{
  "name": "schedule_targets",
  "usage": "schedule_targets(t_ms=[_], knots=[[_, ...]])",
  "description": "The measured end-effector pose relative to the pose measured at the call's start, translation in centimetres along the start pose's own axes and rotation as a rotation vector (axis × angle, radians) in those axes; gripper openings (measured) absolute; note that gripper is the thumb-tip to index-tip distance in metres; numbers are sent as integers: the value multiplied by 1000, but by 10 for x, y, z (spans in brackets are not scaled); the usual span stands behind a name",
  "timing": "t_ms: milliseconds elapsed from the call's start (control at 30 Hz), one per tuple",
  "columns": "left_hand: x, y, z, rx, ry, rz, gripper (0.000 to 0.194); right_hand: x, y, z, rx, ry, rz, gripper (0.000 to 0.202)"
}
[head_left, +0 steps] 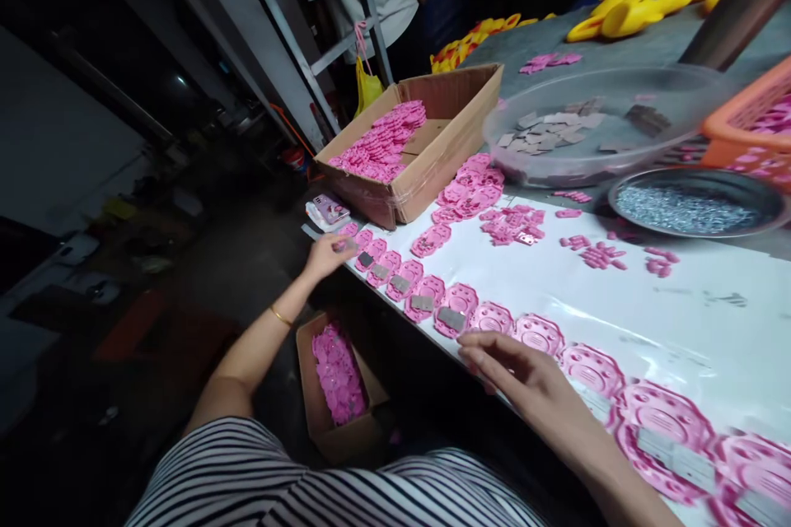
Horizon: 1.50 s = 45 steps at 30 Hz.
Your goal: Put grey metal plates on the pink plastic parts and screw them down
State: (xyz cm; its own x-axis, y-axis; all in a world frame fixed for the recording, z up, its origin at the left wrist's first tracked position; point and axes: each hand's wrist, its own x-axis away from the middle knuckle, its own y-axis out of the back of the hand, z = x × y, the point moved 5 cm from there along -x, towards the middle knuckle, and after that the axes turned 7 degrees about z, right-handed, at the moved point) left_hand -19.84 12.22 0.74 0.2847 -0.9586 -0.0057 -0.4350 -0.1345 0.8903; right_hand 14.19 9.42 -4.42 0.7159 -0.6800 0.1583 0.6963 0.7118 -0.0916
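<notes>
The right hand (pixel 525 370) rests with fingers loosely together at the near edge of the white table (pixel 680 305), touching a row of pink plastic pieces (pixel 457 309). Further along, the left hand (pixel 327 254) pinches the row's far end piece. Below sits a floor box (pixel 337 383) of pink parts. Beyond stand a cardboard box (pixel 426 140), a clear bowl (pixel 606 123), a dish of screws (pixel 692 202), and dim shelving.
</notes>
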Motion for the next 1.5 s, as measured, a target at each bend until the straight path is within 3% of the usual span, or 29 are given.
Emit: schedule_targets(t_ms=[67,133,267,500,733,1100,1333,1500], knots=[[-25,19,43,-12,124,-37,34,11,-4,-7,46,-23,8,50],[-42,25,74,-5,198,-31,31,19,-10,-16,74,-59,13,53],[-58,16,100,50,230,42,27,27,-19,-36,122,-123,34,55],[-72,3,103,98,202,149,22,28,-20,-61,179,-150,66,49],[-75,1,103,91,215,186,21,30,-21,-67,204,-133,33,46],[-77,0,113,81,283,170,22,29,-21,-68,286,-97,27,44],[-74,0,107,64,301,188,23,30,-24,-68,312,-99,52,38],[-70,6,100,2,317,123,26,30,-25,-67,344,-58,44,37]])
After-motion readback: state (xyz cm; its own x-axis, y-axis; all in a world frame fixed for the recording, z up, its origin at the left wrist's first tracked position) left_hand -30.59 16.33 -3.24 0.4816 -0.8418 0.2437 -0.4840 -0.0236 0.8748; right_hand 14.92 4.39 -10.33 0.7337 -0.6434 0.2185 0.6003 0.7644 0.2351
